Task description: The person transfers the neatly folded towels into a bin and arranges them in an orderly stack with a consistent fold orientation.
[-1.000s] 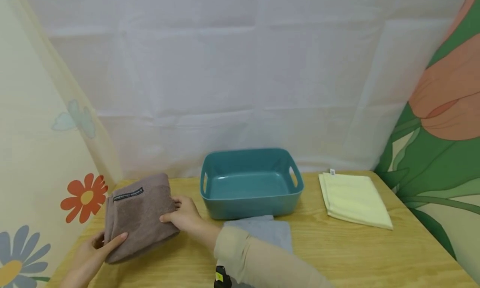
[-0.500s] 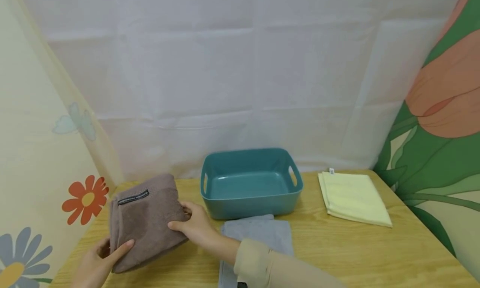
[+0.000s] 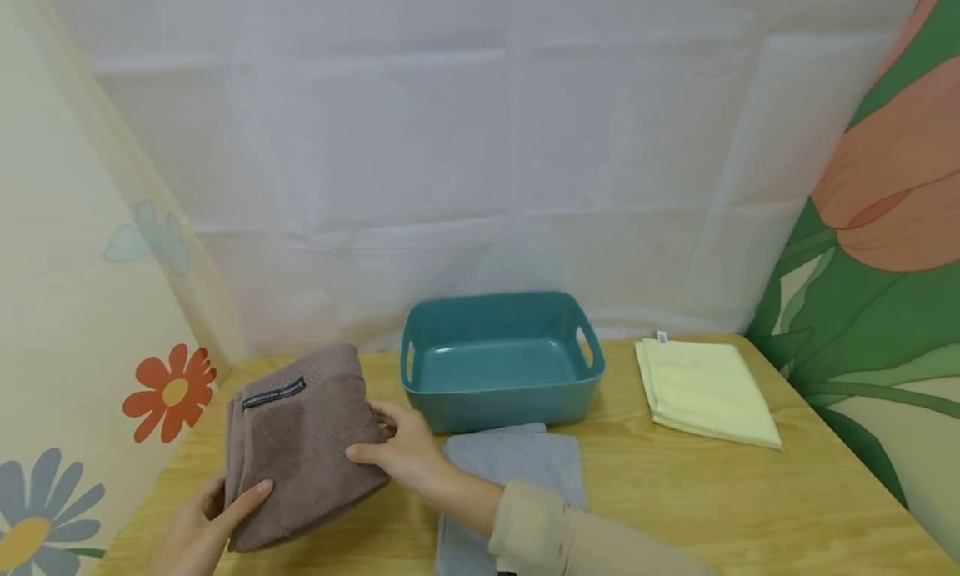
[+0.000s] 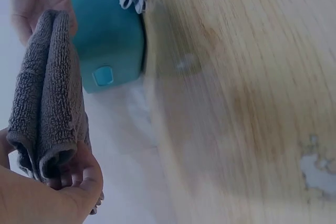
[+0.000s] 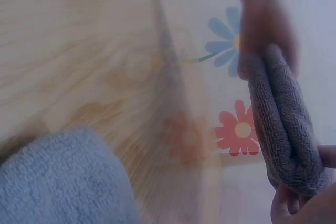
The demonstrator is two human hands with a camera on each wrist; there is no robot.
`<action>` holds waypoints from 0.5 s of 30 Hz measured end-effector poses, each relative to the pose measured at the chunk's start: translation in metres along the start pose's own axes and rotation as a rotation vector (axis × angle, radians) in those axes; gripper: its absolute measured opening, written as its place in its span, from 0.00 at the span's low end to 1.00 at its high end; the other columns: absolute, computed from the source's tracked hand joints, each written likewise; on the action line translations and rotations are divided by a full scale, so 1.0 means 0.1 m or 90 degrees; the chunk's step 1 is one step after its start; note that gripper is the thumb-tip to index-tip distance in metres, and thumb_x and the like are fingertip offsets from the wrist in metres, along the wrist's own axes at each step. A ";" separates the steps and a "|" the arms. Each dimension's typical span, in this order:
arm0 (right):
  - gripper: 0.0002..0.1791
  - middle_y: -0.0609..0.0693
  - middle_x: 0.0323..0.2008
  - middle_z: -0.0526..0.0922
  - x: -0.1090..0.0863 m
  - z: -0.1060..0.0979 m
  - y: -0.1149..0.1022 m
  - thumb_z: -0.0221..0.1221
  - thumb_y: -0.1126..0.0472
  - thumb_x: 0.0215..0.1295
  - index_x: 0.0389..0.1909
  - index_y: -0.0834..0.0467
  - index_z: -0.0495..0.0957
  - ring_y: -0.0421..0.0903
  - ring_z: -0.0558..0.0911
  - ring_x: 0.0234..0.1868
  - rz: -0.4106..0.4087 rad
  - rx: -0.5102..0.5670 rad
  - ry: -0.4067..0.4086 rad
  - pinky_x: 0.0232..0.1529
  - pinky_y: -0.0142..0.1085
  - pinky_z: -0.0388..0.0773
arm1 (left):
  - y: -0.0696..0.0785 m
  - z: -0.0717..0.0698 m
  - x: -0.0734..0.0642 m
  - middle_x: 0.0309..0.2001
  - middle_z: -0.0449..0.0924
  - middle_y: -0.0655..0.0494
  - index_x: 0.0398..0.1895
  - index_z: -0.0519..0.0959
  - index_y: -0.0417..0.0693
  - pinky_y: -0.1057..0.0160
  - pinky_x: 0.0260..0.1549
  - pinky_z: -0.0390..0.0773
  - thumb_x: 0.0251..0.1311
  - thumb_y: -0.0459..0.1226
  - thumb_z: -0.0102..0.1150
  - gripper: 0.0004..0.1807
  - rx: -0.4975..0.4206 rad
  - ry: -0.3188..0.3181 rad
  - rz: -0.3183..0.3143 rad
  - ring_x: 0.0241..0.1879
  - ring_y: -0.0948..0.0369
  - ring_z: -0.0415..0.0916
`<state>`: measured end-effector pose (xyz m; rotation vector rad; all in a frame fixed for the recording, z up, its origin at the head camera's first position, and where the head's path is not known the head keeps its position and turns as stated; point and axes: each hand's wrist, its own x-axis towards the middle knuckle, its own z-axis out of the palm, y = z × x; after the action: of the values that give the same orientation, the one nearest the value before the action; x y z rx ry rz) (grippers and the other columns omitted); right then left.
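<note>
From the head, one camera faces forward and down across the bench (image 3: 697,509); the two wrist views, much nearer, share the brown towel (image 3: 311,459) edge-on.

Fuzzy brown towel (image 3: 311,455), folded pretty thick, dark label (image 3: 275,393) showing, kinda tilted, held between left fingers (image 4: 90,174) and right fingers (image 3: 395,413).

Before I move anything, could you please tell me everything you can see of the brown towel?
The brown towel looks like terry cloth, folded thick, with a dark strip toward its upper left. It is held tilted above the table, left of the teal basket; left fingers and right fingers grip opposite sides.
</note>
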<state>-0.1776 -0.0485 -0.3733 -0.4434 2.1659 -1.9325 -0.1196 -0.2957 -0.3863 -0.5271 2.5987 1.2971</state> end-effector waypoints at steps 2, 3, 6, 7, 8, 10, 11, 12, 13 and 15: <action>0.34 0.55 0.55 0.81 -0.01 -0.01 -0.02 0.71 0.67 0.56 0.65 0.64 0.72 0.41 0.78 0.45 -0.004 0.001 0.003 0.42 0.35 0.79 | 0.06 0.00 -0.02 0.64 0.63 0.23 0.71 0.53 0.25 0.47 0.48 0.79 0.68 0.61 0.51 0.50 -0.013 -0.003 0.008 0.56 0.38 0.72; 0.34 0.55 0.55 0.81 -0.01 -0.01 -0.02 0.71 0.67 0.56 0.65 0.65 0.72 0.42 0.78 0.46 -0.008 0.001 0.006 0.43 0.36 0.79 | 0.08 0.00 -0.02 0.66 0.61 0.24 0.72 0.52 0.26 0.47 0.49 0.78 0.68 0.61 0.50 0.50 -0.023 -0.006 0.012 0.58 0.38 0.71; 0.35 0.55 0.55 0.80 -0.01 -0.02 -0.03 0.71 0.66 0.56 0.65 0.64 0.72 0.43 0.78 0.48 -0.012 -0.005 0.016 0.45 0.36 0.79 | 0.13 0.02 -0.02 0.69 0.57 0.25 0.74 0.50 0.29 0.46 0.52 0.77 0.69 0.61 0.49 0.49 -0.051 -0.014 0.022 0.61 0.38 0.68; 0.34 0.55 0.56 0.80 -0.02 -0.02 -0.02 0.71 0.66 0.56 0.65 0.64 0.72 0.44 0.78 0.48 -0.011 -0.006 0.017 0.46 0.36 0.78 | 0.14 0.02 -0.03 0.69 0.57 0.25 0.74 0.50 0.29 0.47 0.51 0.77 0.70 0.60 0.48 0.48 -0.057 -0.014 0.022 0.61 0.39 0.68; 0.34 0.55 0.56 0.80 -0.02 -0.01 -0.01 0.71 0.66 0.56 0.65 0.64 0.72 0.44 0.78 0.48 -0.011 -0.006 0.017 0.46 0.36 0.78 | 0.14 0.02 -0.04 0.69 0.57 0.25 0.74 0.50 0.30 0.48 0.51 0.77 0.70 0.60 0.48 0.48 -0.063 -0.016 0.020 0.61 0.39 0.68; 0.35 0.55 0.56 0.80 -0.04 -0.01 0.00 0.71 0.66 0.56 0.65 0.64 0.72 0.44 0.78 0.48 -0.008 -0.006 0.019 0.46 0.36 0.78 | 0.15 0.03 -0.06 0.69 0.57 0.25 0.74 0.50 0.30 0.48 0.51 0.77 0.70 0.60 0.48 0.48 -0.068 -0.017 0.016 0.62 0.39 0.68; 0.35 0.55 0.56 0.80 -0.05 -0.01 0.01 0.71 0.66 0.56 0.65 0.64 0.72 0.44 0.78 0.48 -0.007 -0.005 0.019 0.46 0.36 0.78 | 0.15 0.04 -0.08 0.69 0.57 0.25 0.74 0.50 0.30 0.48 0.51 0.77 0.70 0.60 0.48 0.48 -0.071 -0.017 0.014 0.61 0.39 0.68; 0.35 0.55 0.56 0.80 -0.05 -0.01 0.01 0.71 0.66 0.56 0.65 0.64 0.72 0.44 0.77 0.48 -0.004 -0.005 0.020 0.46 0.36 0.78 | 0.15 0.04 -0.09 0.69 0.57 0.26 0.74 0.50 0.30 0.48 0.51 0.78 0.70 0.60 0.48 0.47 -0.074 -0.016 0.012 0.61 0.40 0.69; 0.35 0.55 0.56 0.80 -0.06 0.00 0.01 0.71 0.66 0.56 0.65 0.64 0.72 0.44 0.77 0.48 -0.001 -0.001 0.021 0.46 0.36 0.77 | 0.15 0.05 -0.10 0.69 0.58 0.26 0.74 0.51 0.30 0.49 0.51 0.78 0.70 0.60 0.49 0.47 -0.078 -0.015 0.010 0.60 0.42 0.70; 0.34 0.56 0.56 0.80 -0.09 0.00 0.01 0.71 0.66 0.56 0.65 0.64 0.72 0.45 0.77 0.49 0.004 0.005 0.022 0.47 0.37 0.77 | 0.14 0.06 -0.13 0.68 0.60 0.28 0.74 0.52 0.31 0.52 0.50 0.78 0.70 0.59 0.50 0.47 -0.090 -0.012 0.004 0.57 0.46 0.73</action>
<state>-0.1692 -0.0454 -0.3747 -0.4034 2.1776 -1.9593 -0.1131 -0.2800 -0.3753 -0.5262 2.5080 1.4890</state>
